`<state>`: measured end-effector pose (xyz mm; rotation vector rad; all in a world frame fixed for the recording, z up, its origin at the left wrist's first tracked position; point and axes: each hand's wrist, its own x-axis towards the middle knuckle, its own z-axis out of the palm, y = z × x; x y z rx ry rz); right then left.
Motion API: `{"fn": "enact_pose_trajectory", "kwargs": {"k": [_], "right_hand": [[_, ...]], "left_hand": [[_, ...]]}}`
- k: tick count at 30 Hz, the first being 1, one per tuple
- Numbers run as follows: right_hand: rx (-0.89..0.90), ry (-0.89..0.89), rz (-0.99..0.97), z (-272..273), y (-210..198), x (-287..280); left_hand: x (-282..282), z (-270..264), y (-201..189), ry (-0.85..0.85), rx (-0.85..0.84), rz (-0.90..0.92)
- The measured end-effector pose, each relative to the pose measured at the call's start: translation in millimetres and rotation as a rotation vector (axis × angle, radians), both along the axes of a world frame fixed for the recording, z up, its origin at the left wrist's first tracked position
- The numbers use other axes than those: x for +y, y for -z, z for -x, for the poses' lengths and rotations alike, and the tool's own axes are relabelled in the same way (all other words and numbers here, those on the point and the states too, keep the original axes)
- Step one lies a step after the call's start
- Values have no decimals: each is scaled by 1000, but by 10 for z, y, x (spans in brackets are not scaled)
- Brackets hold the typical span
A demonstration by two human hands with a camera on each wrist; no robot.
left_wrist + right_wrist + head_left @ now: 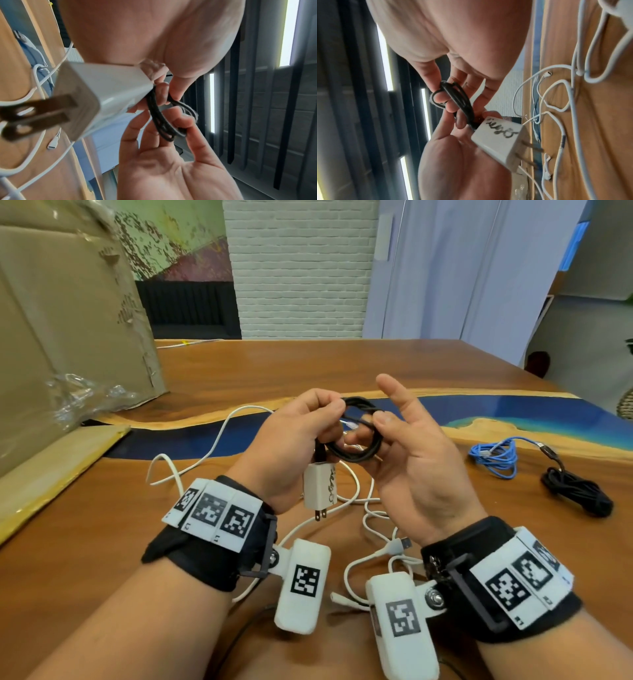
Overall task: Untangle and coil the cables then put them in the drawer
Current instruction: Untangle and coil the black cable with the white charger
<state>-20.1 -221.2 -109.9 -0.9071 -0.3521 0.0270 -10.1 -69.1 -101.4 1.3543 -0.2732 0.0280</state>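
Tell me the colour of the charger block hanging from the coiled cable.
White, with black handwriting on one side; the charger block shows best in the right wrist view.

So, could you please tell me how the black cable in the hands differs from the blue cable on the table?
The black cable is wound into a neat round coil; the blue cable lies in a loose, untidy bundle. The black cable is held up by the left hand and right hand; the blue cable rests untouched on the table. A white charger hangs from the black cable; the blue one has none. Neither is in a drawer yet.
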Motion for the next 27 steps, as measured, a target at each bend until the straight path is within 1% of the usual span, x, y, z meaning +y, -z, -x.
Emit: {"fn": "enact_pose_trajectory", "kwargs": {"k": [2,3,5,8,12,15,17,20,23,25,27], "right_hand": [[38,-69,-73,-7,5,-17],[39,-76,-59,-6,8,-22],[17,-28,64,-18,18,-11],[-54,79,247,-57,60,10],[-31,114,317,-94,111,-13],[27,108,277,-101,113,-12],[66,69,222,-104,107,-14],[96,-49,131,-81,81,-43],[102,-155,38,-60,69,-58],[80,-163,49,-66,70,-64],[28,-168,137,-82,70,-87]], "left_hand": [[-21,9,8,1,-9,-15],[-33,13,16,-2,-19,-32],[-45,23,15,-22,-28,-62],[-27,29,4,-42,-30,-57],[-17,55,-30,-33,-76,-82],[-31,78,-43,-32,-119,-106],[-9,72,-63,-76,-135,-99],[30,54,-70,-119,-135,-78],[-30,74,-58,-68,-107,-76],[-75,97,-51,-47,-108,-94],[-64,100,-58,-62,-137,-101]]}}
